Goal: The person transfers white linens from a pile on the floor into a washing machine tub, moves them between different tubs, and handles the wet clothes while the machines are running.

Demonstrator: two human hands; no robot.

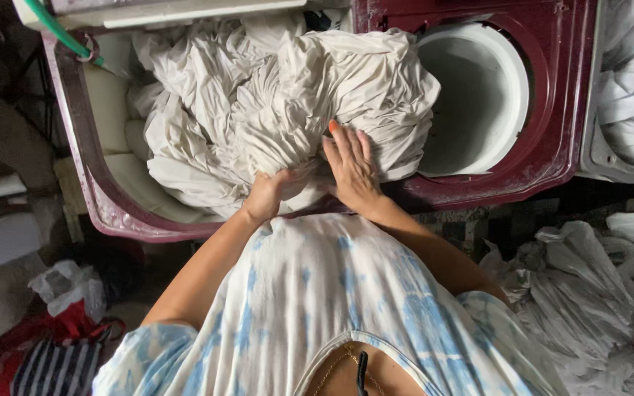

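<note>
Grip: left hand (pixel 264 196) fisted tight on a gathered fold of the white sheet bundle (pixel 280 103); right hand (pixel 351 167) flat, fingers spread, pressing on it, clasping nothing.
Washer: maroon twin-tub machine (pixel 544 158); bundle heaped over its left tub, spilling above the rim.
Spin tub: white drum (pixel 478 95) right of the bundle, looks empty.
Progress: bundle neither fully in the wash tub nor moved to the drum.
Floor pile: more white linen (pixel 588 293) right of the machine.
</note>
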